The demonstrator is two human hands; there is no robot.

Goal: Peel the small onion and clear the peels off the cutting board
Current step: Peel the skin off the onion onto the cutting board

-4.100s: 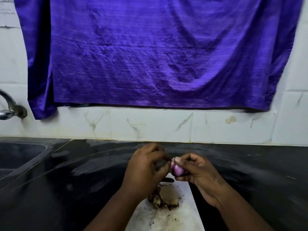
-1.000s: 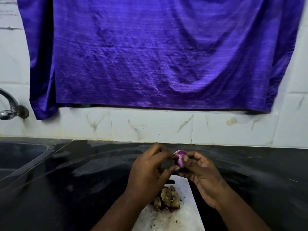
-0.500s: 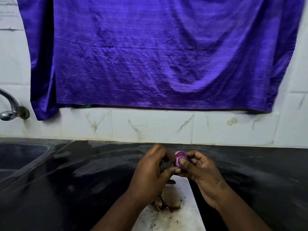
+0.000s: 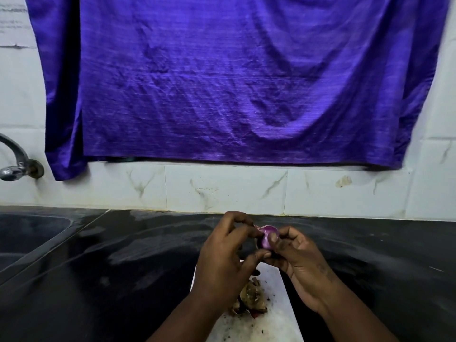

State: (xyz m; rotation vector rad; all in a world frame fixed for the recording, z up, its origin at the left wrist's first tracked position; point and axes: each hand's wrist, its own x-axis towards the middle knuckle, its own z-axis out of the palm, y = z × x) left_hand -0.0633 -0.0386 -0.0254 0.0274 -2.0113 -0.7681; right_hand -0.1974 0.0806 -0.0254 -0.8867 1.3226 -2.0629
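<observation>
A small purple onion (image 4: pixel 267 236) is held above the far end of the white cutting board (image 4: pixel 276 324). My right hand (image 4: pixel 296 262) grips it, thumb pressed on its front. My left hand (image 4: pixel 227 262) pinches a thin strip of purple skin at the onion's top left, its thumb touching the onion from below. A heap of brown and purple peels (image 4: pixel 251 298) lies on the board under my hands, with small dark crumbs scattered around it.
The board lies on a dark, wet-looking stone counter (image 4: pixel 111 267). A sink basin (image 4: pixel 27 238) and a metal tap (image 4: pixel 14 161) are at the left. A purple cloth (image 4: pixel 222 82) hangs on the white tiled wall behind.
My hands turned the onion and lifted it slightly. My left fingers have moved to its top left and now pull a strip of skin away. The peel heap has not moved.
</observation>
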